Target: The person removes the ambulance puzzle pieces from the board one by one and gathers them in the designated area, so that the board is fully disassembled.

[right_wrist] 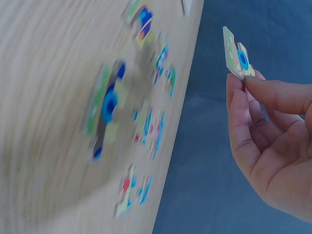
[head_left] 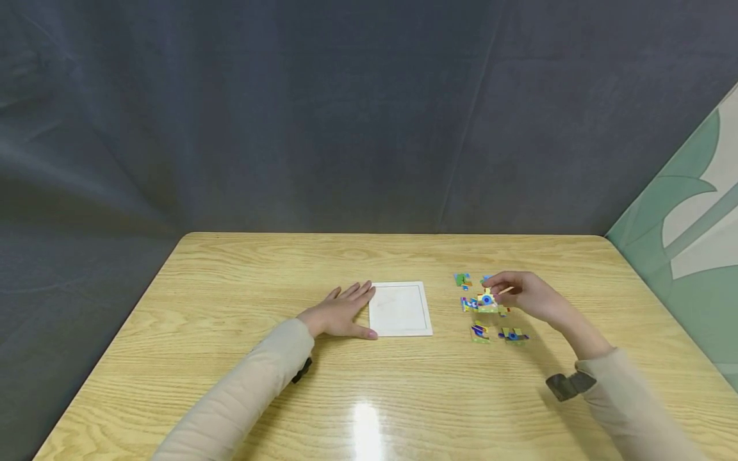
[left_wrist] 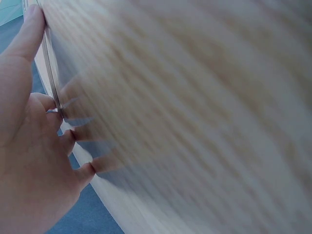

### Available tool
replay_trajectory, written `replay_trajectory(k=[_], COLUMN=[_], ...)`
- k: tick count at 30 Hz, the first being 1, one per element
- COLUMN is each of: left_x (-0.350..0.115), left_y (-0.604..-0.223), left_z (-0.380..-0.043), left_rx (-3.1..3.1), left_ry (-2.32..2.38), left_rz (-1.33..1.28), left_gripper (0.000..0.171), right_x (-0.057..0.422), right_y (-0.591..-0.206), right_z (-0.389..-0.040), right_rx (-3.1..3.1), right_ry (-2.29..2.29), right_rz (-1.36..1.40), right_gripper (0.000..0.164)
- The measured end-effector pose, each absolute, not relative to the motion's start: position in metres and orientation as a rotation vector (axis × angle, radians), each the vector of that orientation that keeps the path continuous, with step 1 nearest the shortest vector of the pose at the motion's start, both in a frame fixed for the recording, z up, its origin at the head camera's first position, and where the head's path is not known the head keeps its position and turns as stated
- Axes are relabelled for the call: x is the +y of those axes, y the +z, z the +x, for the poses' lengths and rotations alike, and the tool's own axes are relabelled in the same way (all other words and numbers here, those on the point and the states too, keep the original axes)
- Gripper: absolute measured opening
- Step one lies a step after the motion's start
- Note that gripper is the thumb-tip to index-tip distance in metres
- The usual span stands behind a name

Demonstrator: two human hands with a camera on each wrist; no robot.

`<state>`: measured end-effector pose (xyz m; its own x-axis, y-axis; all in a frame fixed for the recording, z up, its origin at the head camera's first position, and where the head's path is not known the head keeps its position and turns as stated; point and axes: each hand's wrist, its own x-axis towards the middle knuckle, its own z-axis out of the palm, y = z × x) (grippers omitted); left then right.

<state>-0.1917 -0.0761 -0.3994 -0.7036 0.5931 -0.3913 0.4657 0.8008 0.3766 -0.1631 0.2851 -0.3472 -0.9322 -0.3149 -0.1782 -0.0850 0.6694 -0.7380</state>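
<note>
Between thumb and fingers my right hand (head_left: 527, 294) pinches a jigsaw puzzle piece (right_wrist: 237, 56), yellow and green with a blue ring, raised above the table. Several other colourful puzzle pieces (head_left: 513, 335) lie loose beneath and around that hand. To their left is a flat white square puzzle frame (head_left: 400, 309) with a thin line inside its border and no piece on it. My left hand (head_left: 341, 314) rests with spread fingers at the frame's left edge, thumb near the lower left corner. In the left wrist view, the left hand's fingertips (left_wrist: 85, 170) touch the table.
The wooden table (head_left: 230, 288) ends at a dark curtain (head_left: 369, 115) along the back. A green and white patterned panel (head_left: 692, 243) stands beyond the right edge. Dark wrist devices (head_left: 571, 386) sit at both sleeves.
</note>
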Motion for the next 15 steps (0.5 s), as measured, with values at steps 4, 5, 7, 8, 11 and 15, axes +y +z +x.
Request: replay_trajectory(k=[4, 5, 7, 8, 11, 15], left_x=[-0.076, -0.076, -0.076, -0.076, -0.076, -0.076], left_y=[-0.400, -0.400, -0.400, -0.400, -0.400, -0.400], left_z=[-0.192, -0.192, -0.192, -0.192, -0.192, -0.192], left_rx=[2.487, 2.488, 2.489, 2.489, 2.488, 2.488], left_ry=[0.343, 0.343, 0.338, 0.339, 0.336, 0.329], left_rz=[0.789, 0.790, 0.793, 0.793, 0.793, 0.791], left_gripper=[0.093, 0.093, 0.093, 0.093, 0.093, 0.093], right_x=[0.298, 0.302, 0.309, 0.312, 0.321, 0.332], right_y=[-0.350, -0.351, -0.355, -0.356, -0.361, -0.365], right_z=[-0.159, -0.158, -0.157, -0.156, -0.154, -0.151], right_rx=[2.604, 2.613, 2.632, 2.641, 2.654, 2.634], right_ry=[-1.126, -1.114, -1.103, -1.092, -1.067, -1.058], right_rz=[-0.285, -0.287, -0.292, -0.297, -0.292, -0.264], right_gripper=[0.035, 0.034, 0.033, 0.032, 0.032, 0.033])
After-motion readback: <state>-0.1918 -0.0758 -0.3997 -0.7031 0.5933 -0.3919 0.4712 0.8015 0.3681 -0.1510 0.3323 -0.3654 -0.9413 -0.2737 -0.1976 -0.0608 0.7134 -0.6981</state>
